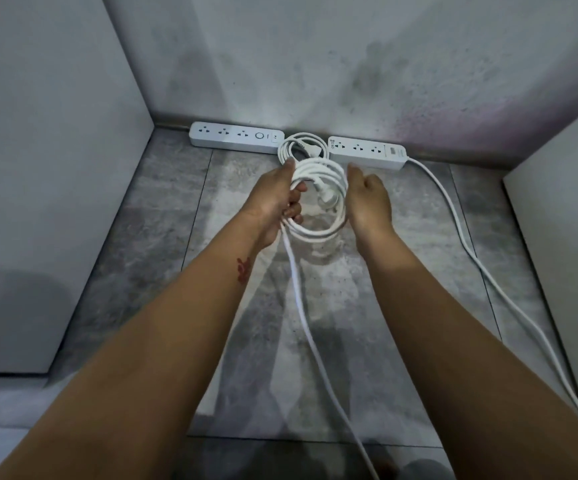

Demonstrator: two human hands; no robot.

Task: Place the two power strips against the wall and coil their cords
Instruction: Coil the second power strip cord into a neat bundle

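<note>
While the left hand [273,199] grips one side of a white cord coil [325,168], fingers curled through its loops, the right hand [368,202] sits at the coil's opposite edge with fingers loosely bent (whether it actually holds the cord cannot be told). Both power strips lie along the foot of the wall [315,64]: the left strip [237,137] and the right strip [367,152], with a smaller coiled cord [311,150] resting on the tiled floor [401,271] between them. A loose cord length [301,306] trails from the held coil toward the person, and another cord [471,251] leaves the right strip's far end.
</note>
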